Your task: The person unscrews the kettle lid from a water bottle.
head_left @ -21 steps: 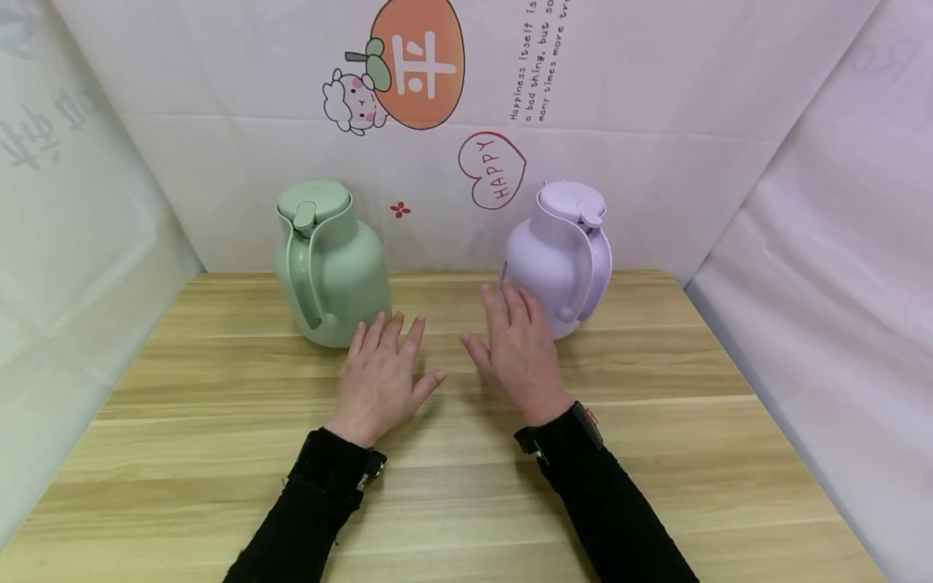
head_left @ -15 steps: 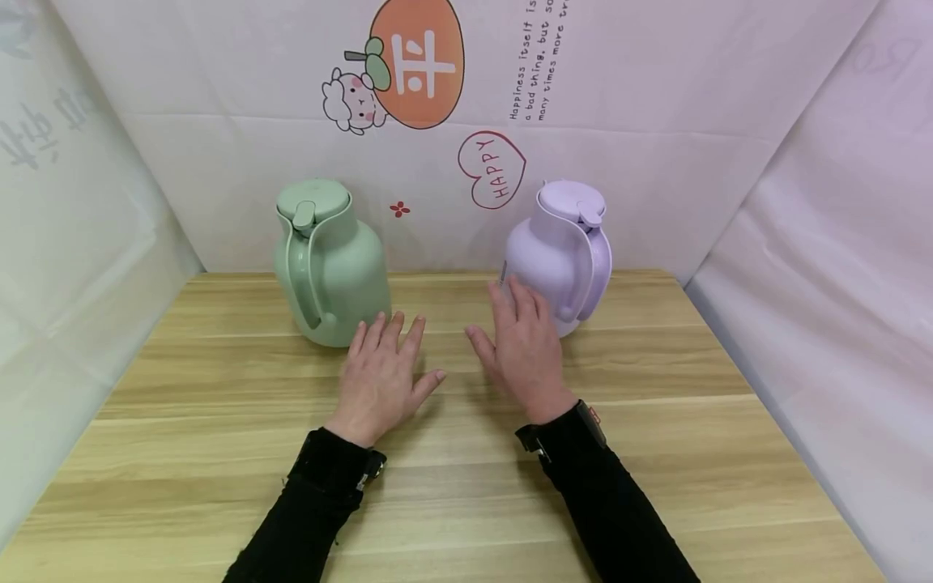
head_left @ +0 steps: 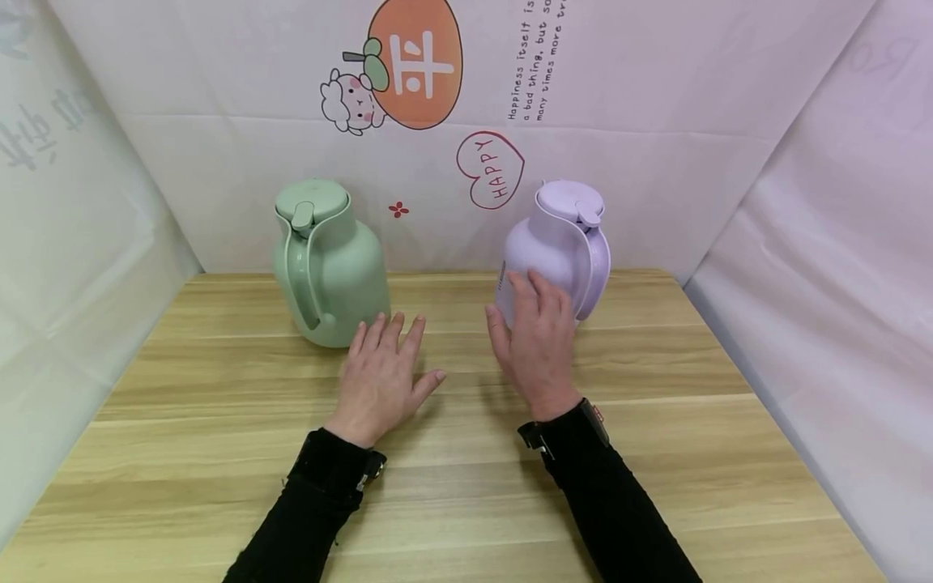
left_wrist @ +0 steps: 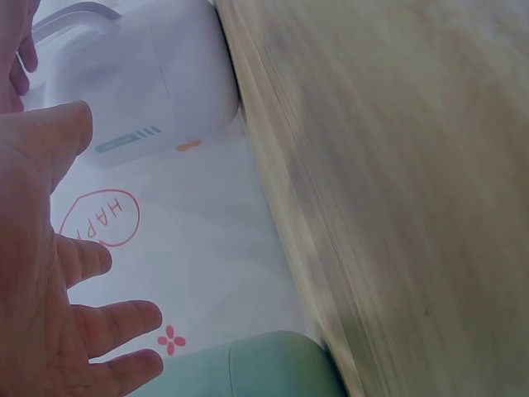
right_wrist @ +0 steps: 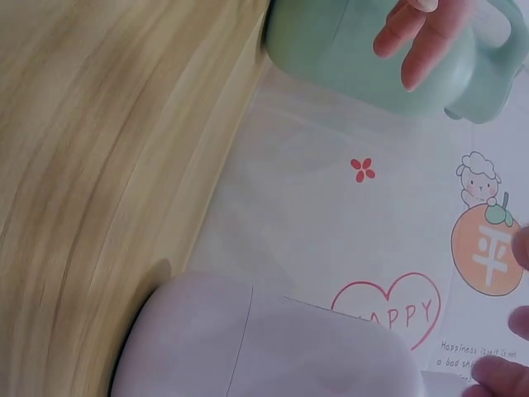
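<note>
Two thermos jugs stand upright at the back of the wooden table. The green jug is on the left, its handle facing the front left. On the right is the purple jug, with its handle turned to the right. My left hand, fingers spread and palm down, is in front of the green jug's lower right side and holds nothing. My right hand, fingers extended and slightly bent, overlaps the purple jug's lower front in the head view. In the right wrist view, its fingertips show apart from the purple jug.
Behind the jugs rises a white cloth backdrop with a printed orange fruit, a lamb and a red heart. More white cloth flanks the wooden table on both sides.
My right hand has moved a little right and forward, covering more of the purple jug's front. My left hand and both jugs have stayed in place.
</note>
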`<state>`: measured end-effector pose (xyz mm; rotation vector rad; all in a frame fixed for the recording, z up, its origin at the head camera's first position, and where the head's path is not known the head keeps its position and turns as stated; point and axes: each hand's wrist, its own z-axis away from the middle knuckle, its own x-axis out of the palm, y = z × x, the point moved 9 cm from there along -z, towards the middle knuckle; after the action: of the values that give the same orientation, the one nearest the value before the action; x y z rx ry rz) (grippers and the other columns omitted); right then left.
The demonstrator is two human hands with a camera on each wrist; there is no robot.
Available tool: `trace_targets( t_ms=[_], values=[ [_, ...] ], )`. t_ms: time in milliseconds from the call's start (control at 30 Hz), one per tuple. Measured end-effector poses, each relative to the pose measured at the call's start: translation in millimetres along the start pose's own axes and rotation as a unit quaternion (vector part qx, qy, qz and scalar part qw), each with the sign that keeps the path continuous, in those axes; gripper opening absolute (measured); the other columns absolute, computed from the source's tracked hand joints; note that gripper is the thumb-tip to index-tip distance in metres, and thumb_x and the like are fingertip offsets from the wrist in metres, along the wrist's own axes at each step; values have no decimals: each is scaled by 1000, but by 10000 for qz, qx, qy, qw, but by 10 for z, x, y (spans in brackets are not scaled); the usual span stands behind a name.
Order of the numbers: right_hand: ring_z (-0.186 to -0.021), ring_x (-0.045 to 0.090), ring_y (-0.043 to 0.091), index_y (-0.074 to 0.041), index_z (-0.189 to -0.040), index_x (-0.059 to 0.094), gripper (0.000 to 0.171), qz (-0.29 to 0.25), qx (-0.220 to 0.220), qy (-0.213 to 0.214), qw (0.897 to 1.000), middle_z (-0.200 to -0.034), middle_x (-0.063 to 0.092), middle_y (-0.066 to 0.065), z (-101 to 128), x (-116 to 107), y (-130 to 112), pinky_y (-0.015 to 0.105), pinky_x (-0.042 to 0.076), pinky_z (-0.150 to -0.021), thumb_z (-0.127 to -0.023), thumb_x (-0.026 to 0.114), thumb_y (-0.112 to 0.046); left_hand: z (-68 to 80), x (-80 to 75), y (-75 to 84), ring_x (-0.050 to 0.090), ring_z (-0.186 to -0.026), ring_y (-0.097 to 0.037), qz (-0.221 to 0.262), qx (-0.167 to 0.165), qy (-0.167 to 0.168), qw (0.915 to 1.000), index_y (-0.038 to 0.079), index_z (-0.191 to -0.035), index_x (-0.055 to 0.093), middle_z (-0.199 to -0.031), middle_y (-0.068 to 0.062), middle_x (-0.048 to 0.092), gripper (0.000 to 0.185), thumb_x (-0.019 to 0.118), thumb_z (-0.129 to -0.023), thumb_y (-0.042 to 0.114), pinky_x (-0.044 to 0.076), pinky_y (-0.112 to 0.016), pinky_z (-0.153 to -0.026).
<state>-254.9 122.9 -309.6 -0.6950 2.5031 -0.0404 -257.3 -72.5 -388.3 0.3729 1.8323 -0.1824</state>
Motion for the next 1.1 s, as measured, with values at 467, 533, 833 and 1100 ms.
trace_targets(
  t_ms=[467,533,833,1100],
  values=[
    [-134,39,47,-3,-132,54,41,287,347,924,9947,-148,44,29,-13,-191,83,58,31,-115,-97,64,-23,11,14,0,34,-152,-44,72,-9,24,10000,15,-162,37,-160,-22,44,82,53,-100,66,20,-59,-126],
    [-137,36,47,-4,-134,52,43,334,404,988,9937,-151,41,29,-18,-210,103,58,27,-118,-97,64,-23,11,13,-2,34,-152,-44,71,-8,36,10000,15,-162,37,-160,-23,44,82,52,-100,66,20,-59,-126],
    [-145,30,48,-5,-144,45,51,506,744,1165,9891,-155,34,28,-37,-266,263,59,21,-123,-99,60,-25,0,-5,-7,34,-152,-44,47,15,51,10000,15,-162,37,-160,-23,44,82,49,-101,67,20,-59,-126],
    [-149,26,46,-7,-151,39,60,392,1099,1014,9880,-156,30,28,-14,-255,420,58,19,-124,-100,58,-31,7,-10,-10,34,-152,-44,84,14,57,9999,14,-162,37,-159,-23,45,82,50,-101,67,20,-59,-126]
  ],
)
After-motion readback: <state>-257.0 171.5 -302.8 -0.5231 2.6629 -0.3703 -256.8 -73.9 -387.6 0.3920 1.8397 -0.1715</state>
